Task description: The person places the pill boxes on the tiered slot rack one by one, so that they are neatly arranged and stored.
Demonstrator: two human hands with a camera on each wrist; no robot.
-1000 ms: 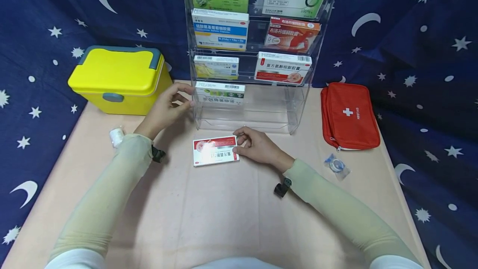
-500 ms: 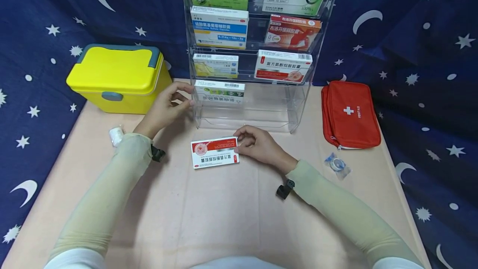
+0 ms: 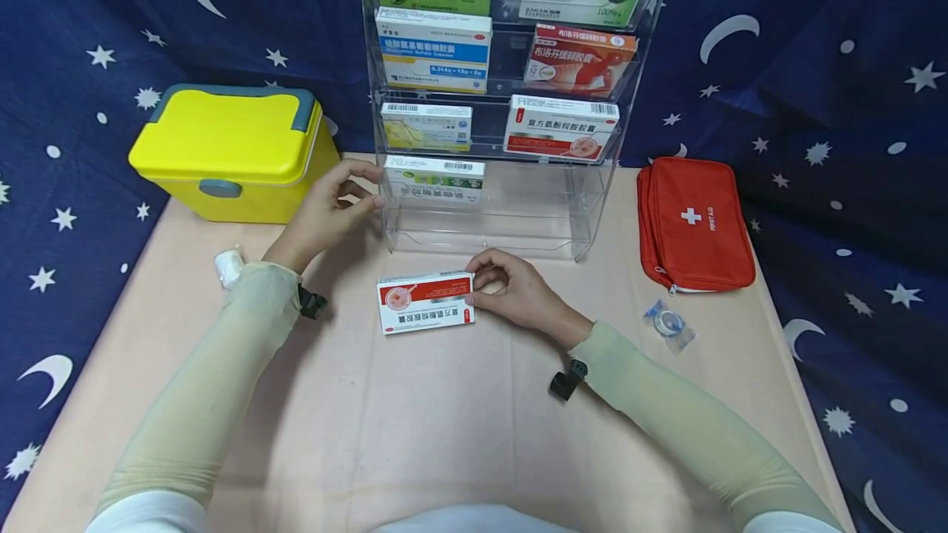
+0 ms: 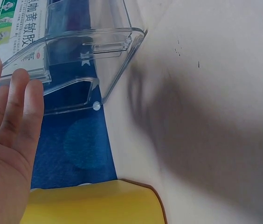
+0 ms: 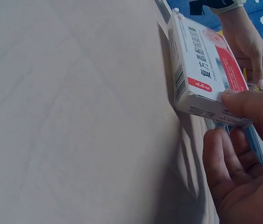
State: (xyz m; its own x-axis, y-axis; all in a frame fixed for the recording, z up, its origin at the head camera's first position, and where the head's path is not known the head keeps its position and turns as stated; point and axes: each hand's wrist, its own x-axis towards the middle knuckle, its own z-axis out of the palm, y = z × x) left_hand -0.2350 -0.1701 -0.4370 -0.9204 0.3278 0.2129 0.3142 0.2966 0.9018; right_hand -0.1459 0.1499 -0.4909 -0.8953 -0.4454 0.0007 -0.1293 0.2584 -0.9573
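Note:
My right hand (image 3: 511, 290) pinches the right end of a white and red medicine box (image 3: 422, 304) in front of the rack. The box's printed face is upside down in the head view, and its end panel with small print shows in the right wrist view. My left hand (image 3: 333, 208) holds the left side of a clear acrylic display rack (image 3: 533, 241), thumb and index fingertips at its edge beside the lowest shelf. Its other fingers (image 4: 17, 98) extend against the rack in the left wrist view. A white and green medicine box (image 3: 437, 187) sits in that lowest shelf at left.
Upper shelves carry several medicine boxes, including a matching red and white one (image 3: 560, 130). A yellow lidded case (image 3: 237, 155) stands left, with a small white roll (image 3: 230, 268) before it. A red first-aid pouch (image 3: 696, 224) and bagged ring-shaped item (image 3: 670, 325) lie right.
The box in my right hand has tilted up, so its upper long edge now shows and the glare has left its face. My left hand stays at the rack.

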